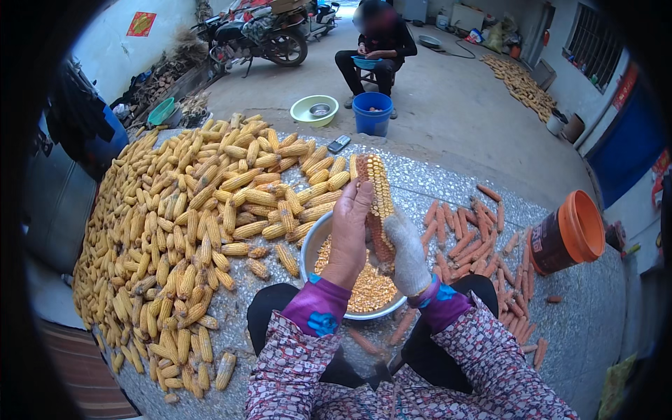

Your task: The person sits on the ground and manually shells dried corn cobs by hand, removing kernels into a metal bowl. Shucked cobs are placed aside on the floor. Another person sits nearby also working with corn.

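Observation:
My bare left hand (348, 231) and my right hand (409, 252), in a pale knit glove, grip a partly shelled ear of corn (381, 194) between them, above a metal basin (311, 236). Bare reddish cob shows along part of the ear; rows of yellow kernels stay on the rest. Loose corn kernels (370, 291) lie in the basin. A large pile of unshelled corn ears (178, 231) spreads to the left. Stripped cobs (467, 247) lie scattered to the right. The fingertips of both hands are partly hidden.
An orange bucket (559, 236) lies tilted at the right. A mobile phone (339, 144) rests at the platform's far edge. Beyond stand a blue bucket (371, 118), a pale green basin (302, 112) and a motorcycle (257, 44). Another person (386, 39) sits holding a blue bowl (366, 63).

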`<state>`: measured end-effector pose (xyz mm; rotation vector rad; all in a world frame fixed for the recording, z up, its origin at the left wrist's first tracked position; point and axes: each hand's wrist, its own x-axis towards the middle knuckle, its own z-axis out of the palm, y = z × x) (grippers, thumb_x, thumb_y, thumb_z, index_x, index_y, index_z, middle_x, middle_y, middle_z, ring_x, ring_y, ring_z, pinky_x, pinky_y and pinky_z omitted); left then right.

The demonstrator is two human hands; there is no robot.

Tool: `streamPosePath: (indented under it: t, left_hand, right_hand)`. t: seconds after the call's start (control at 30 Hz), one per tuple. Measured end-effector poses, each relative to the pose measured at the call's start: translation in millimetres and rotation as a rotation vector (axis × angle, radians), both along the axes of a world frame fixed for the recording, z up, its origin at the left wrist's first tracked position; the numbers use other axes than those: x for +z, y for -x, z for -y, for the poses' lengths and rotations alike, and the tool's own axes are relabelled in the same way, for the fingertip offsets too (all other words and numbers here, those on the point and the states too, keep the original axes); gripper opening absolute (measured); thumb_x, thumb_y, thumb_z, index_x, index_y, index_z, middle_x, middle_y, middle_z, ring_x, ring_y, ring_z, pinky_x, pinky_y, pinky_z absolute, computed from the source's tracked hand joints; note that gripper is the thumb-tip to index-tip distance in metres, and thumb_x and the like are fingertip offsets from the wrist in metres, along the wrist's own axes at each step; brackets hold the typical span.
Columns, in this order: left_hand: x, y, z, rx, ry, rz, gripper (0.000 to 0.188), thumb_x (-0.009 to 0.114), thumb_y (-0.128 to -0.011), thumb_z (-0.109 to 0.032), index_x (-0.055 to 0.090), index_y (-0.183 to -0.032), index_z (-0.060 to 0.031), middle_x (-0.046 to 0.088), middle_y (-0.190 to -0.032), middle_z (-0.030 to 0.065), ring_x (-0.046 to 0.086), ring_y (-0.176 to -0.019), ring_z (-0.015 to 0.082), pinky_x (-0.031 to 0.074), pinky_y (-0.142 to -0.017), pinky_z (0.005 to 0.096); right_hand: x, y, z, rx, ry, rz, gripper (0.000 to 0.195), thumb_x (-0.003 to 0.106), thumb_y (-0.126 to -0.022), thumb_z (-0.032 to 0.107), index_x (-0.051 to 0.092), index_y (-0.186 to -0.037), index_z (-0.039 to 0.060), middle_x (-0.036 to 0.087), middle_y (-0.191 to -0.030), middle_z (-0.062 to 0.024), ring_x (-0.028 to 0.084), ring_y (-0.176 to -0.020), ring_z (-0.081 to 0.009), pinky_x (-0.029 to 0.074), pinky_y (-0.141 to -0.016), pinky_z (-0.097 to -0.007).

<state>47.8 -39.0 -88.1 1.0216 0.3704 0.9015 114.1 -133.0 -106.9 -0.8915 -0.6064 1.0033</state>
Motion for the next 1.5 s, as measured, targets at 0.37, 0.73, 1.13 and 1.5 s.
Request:
streamPosePath:
  t: [0.37,0.73,1.13,1.5]
  left_hand:
    - [-5,-3,8,0.02,0.052,0.041,0.042,0.046,-0.102,-0.03,0.05,-0.129,0.002,0.062,-0.116,0.0106,0.062,-0.102,0.0144,0.05,-0.087,0.0259]
    - [1,3,14,0.046,0.137,0.024,0.055,0.051,-0.101,-0.033,0.039,-0.139,0.0055,0.059,-0.114,0.0067,0.058,-0.098,0.0104,0.049,-0.085,0.0243]
    - [-9,-3,6,0.096,0.002,0.046,0.056,0.056,-0.098,-0.031,0.042,-0.139,0.0053,0.06,-0.118,0.0066,0.057,-0.1,0.0097,0.047,-0.084,0.0222]
    - [-1,5,9,-0.02,-0.12,-0.041,0.062,0.059,-0.097,-0.027,0.034,-0.144,0.0046,0.058,-0.122,0.0071,0.056,-0.106,0.0106,0.046,-0.089,0.0243]
  right_hand:
    - [-4,-4,1,-0.018,-0.018,-0.067,0.04,0.049,-0.099,0.025,0.049,-0.13,-0.0003,0.06,-0.112,-0.0049,0.061,-0.091,-0.0111,0.051,-0.075,-0.0256]
    - [-13,-6,3,-0.008,0.052,-0.175,0.039,0.053,-0.098,0.023,0.05,-0.128,-0.0001,0.061,-0.11,-0.0047,0.061,-0.091,-0.0095,0.05,-0.073,-0.0221]
    - [-5,3,1,-0.036,-0.016,-0.006,0.043,0.051,-0.099,0.023,0.045,-0.134,-0.0011,0.057,-0.118,-0.006,0.057,-0.103,-0.0113,0.047,-0.087,-0.0259]
    - [-12,-2,1,-0.053,0.01,-0.036,0.037,0.049,-0.099,0.028,0.048,-0.13,0.0091,0.06,-0.112,-0.0044,0.063,-0.092,-0.0129,0.054,-0.069,-0.0269]
